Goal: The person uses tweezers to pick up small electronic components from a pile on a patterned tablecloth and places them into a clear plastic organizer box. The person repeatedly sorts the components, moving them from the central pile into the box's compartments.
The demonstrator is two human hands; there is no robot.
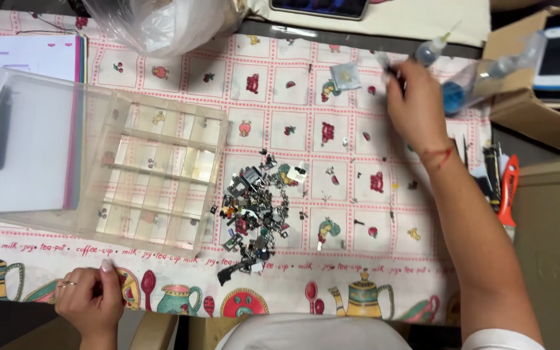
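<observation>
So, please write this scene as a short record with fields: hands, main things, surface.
left hand: left hand rests closed at the near table edge, holding nothing visible
right hand: right hand reaches far, fingertips on a small dark item, too blurred to name
nearest things: small plastic bottles, one with blue liquid
centre: pile of small metal parts
left of pile: clear compartment organizer box, lid open
surface: tablecloth with fruit and teapot print

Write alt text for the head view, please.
The right hand reaches across a patterned tablecloth toward small dropper bottles; the left hand rests at the near edge. Between them lie a pile of tiny parts and a clear compartment box.
</observation>
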